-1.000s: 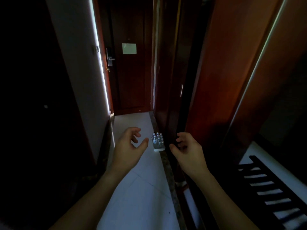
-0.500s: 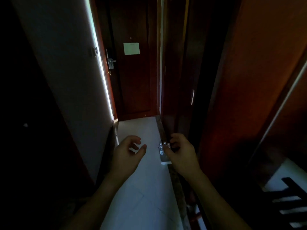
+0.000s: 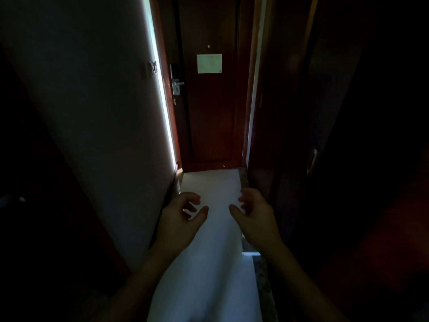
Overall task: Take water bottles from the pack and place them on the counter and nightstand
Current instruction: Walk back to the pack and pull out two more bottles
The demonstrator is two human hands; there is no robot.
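Observation:
My left hand and my right hand are stretched out side by side over the pale floor of a dark, narrow hallway. The fingers of both hands are loosely curled and neither hand holds anything. No pack of water bottles shows plainly in this view. A small white edge peeks out just left of my right forearm, low by the floor's right border; I cannot tell what it is.
A dark wooden door closes the hallway ahead, with a metal handle and a pale notice on it. A white wall runs along the left. Dark wooden panels with a handle line the right.
The view has moved forward down the hallway. The bottle pack, seen by my right hand before, is out of sight. My right hand has drawn level with my left.

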